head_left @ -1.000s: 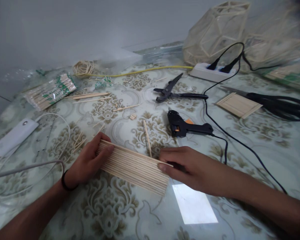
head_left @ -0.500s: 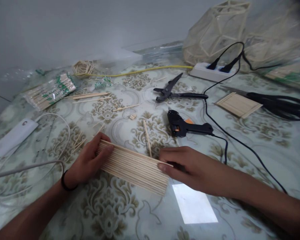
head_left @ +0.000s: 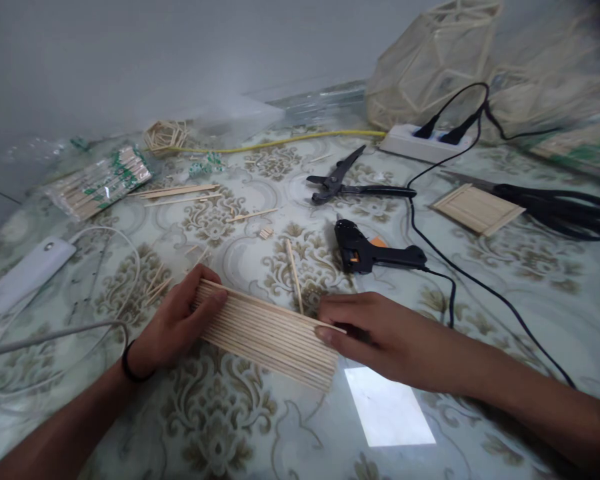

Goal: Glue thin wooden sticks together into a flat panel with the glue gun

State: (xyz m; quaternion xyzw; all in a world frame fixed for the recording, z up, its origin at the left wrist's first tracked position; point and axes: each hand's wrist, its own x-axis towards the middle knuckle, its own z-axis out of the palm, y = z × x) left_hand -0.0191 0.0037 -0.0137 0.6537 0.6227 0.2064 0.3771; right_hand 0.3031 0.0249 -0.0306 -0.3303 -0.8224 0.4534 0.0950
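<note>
At lower centre, the left hand [head_left: 173, 327] and right hand [head_left: 375, 333] press flat-fingered against opposite ends of a row of wooden sticks [head_left: 267, 333], while the clear packet [head_left: 100, 183] at upper left holds more sticks.

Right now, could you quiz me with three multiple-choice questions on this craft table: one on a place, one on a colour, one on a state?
1. Where does the glue gun lie?
A. beyond the right hand
B. under the stick row
C. on the power strip

2. What colour is the cable at the far side of the table?
A. red
B. yellow
C. blue

3. How are the hands on the row of sticks?
A. one at each end
B. both lifted away
C. both at one end

Answers: 1 A, it lies past the right hand. 2 B, it is plainly yellow. 3 A, the left hand presses the other end.
</note>
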